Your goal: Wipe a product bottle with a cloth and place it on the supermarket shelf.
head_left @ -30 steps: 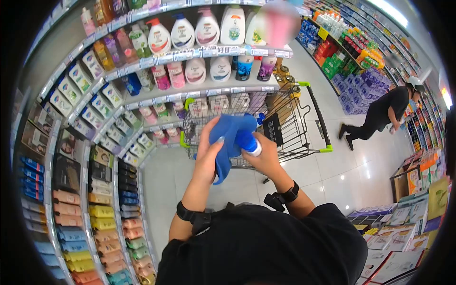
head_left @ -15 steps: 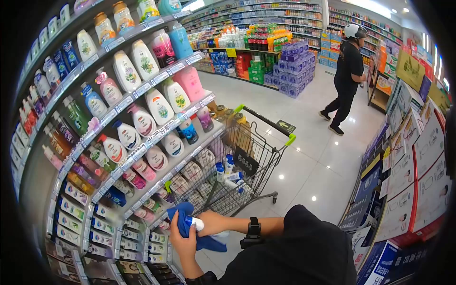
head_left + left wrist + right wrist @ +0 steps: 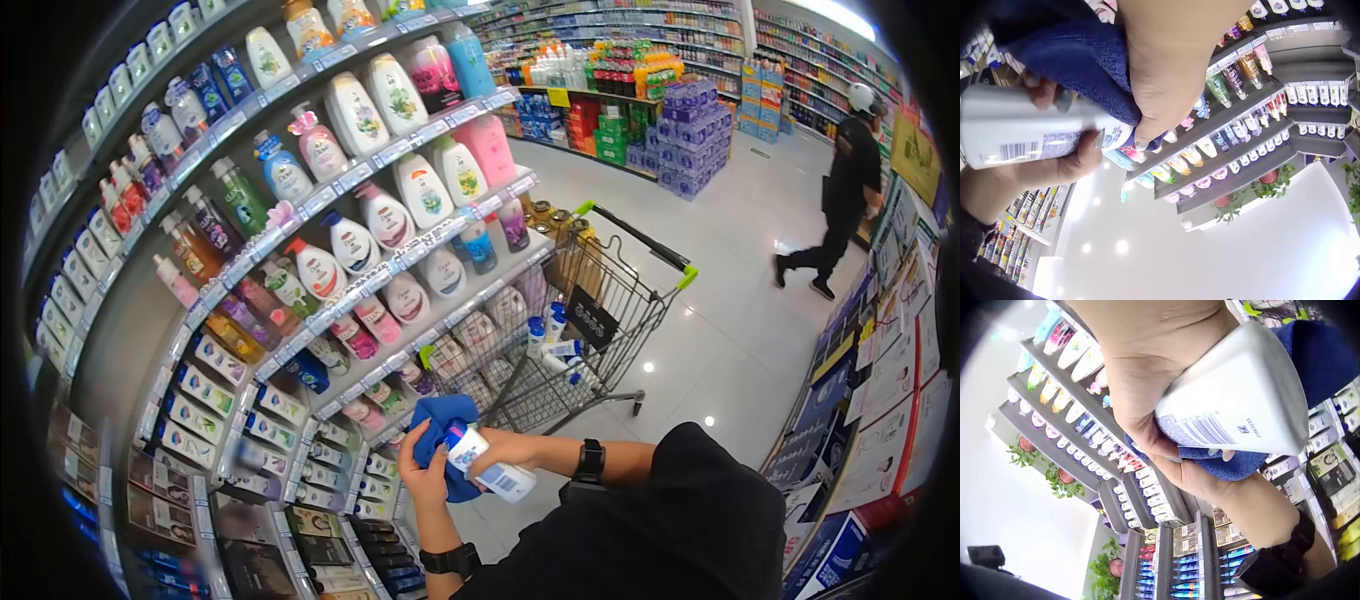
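A white bottle (image 3: pixel 505 477) with a blue cap end lies tilted between both hands, its barcode label turned to the left wrist view. The right hand (image 3: pixel 500 452) grips the bottle's body, thumb and fingers around it. Bunched in the left hand (image 3: pixel 425 476) is a blue cloth (image 3: pixel 440 412), which wraps the bottle's cap end. In the right wrist view the bottle (image 3: pixel 1235 394) shows its flat base, with the cloth (image 3: pixel 1322 359) behind it. The left wrist view has the cloth (image 3: pixel 1079 59) lying against the bottle (image 3: pixel 1022 128).
A wire shopping cart (image 3: pixel 600 330) holding several blue and white bottles (image 3: pixel 560 348) stands beyond the hands. Shelves of toiletries (image 3: pixel 350 240) curve along the left. Stacked boxes (image 3: pixel 880 430) line the right side. A person (image 3: pixel 850 190) in black with a white helmet walks in the aisle.
The bottle now shows more of its white body beside the cloth. The head view has turned, so cart and shelves sit further right than half a second ago. The walking person is further right.
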`<move>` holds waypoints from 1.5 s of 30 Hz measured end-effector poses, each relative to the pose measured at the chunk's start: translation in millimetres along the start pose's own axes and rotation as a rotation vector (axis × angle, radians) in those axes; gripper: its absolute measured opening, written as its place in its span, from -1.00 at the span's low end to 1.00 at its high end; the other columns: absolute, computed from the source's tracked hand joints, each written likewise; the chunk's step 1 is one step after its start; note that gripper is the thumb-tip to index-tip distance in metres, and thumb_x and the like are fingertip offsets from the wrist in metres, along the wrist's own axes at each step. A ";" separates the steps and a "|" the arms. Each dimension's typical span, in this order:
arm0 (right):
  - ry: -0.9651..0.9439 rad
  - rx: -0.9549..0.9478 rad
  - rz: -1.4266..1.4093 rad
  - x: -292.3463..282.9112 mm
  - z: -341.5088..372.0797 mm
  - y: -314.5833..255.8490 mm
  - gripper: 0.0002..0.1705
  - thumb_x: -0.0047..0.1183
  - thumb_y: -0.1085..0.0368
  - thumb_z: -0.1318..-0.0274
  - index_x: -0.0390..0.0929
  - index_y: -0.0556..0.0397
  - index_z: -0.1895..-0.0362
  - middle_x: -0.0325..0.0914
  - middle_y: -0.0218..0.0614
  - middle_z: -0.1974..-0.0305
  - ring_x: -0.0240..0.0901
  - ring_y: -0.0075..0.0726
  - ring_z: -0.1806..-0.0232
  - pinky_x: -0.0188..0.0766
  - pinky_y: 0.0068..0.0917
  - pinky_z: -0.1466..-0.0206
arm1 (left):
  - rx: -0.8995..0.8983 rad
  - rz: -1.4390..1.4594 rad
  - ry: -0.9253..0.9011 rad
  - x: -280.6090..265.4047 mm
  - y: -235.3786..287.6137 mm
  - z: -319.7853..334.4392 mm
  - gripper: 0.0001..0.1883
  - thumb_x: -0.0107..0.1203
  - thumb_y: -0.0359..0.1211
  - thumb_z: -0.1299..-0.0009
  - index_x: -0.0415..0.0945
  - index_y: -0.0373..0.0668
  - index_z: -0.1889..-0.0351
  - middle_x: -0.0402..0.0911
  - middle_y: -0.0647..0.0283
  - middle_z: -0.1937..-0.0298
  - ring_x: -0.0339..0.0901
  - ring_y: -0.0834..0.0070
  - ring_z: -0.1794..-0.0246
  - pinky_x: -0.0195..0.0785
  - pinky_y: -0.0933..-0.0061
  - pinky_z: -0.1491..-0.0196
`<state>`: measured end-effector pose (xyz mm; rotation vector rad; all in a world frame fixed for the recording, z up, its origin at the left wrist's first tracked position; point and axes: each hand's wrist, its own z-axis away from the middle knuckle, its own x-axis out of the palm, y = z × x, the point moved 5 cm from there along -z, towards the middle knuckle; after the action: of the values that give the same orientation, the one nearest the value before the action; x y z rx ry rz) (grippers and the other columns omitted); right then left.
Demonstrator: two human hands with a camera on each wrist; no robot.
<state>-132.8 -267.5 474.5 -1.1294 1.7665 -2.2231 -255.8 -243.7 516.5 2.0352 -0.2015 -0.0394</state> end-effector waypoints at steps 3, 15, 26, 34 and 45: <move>-0.097 0.036 -0.181 3.7 -3.7 5.5 -0.70 0.08 0.43 0.17 0.36 0.25 0.27 0.46 -0.17 0.49 0.48 -0.31 0.53 0.48 -0.42 0.45 | 0.006 0.112 -0.019 -13.5 -11.8 -6.6 -0.61 0.20 -0.44 -0.11 0.45 -0.32 0.08 0.50 0.21 0.09 0.44 0.49 0.11 0.24 0.50 -0.02; -0.144 0.052 -0.127 16.1 -7.3 -14.2 -0.70 0.10 0.45 0.22 0.38 0.33 0.32 0.48 -0.14 0.53 0.47 -0.27 0.58 0.45 -0.40 0.50 | -0.056 0.209 0.014 -26.8 9.4 -8.3 -0.60 0.12 -0.32 -0.18 0.41 -0.40 0.08 0.50 0.14 0.08 0.44 0.45 0.09 0.23 0.51 -0.04; 0.130 -0.339 0.843 8.5 -1.5 -68.6 -0.56 0.24 0.14 0.40 0.51 0.13 0.36 0.55 -0.12 0.48 0.53 -0.19 0.48 0.42 -0.37 0.32 | 0.045 0.152 0.069 -6.2 41.8 2.6 -0.49 0.09 -0.37 -0.25 0.27 -0.37 -0.15 0.40 0.10 -0.11 0.35 0.42 -0.10 0.12 0.43 -0.17; 0.450 -0.766 1.099 36.0 12.5 -101.3 -0.63 0.20 0.26 0.39 0.47 0.06 0.34 0.51 -0.15 0.50 0.49 0.02 0.47 0.43 -0.25 0.38 | -0.030 0.103 -0.110 13.6 27.7 19.4 -0.34 0.07 -0.36 -0.26 0.04 -0.33 -0.29 0.20 0.10 -0.27 0.16 0.41 -0.26 -0.04 0.38 -0.28; 0.450 -1.100 1.259 48.2 21.8 -102.1 -0.50 0.27 0.22 0.50 0.48 0.09 0.30 0.35 -0.12 0.10 0.27 0.00 0.05 0.23 -0.17 0.00 | -0.138 -0.042 -0.268 27.9 -10.9 36.1 0.07 0.38 -0.35 0.08 -0.14 -0.25 -0.34 0.22 0.03 -0.23 0.20 0.28 -0.24 0.09 0.30 -0.21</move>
<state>-117.7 -275.1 588.2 0.5884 2.7171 -0.6973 -231.2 -275.2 491.9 1.8914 -0.3146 -0.3444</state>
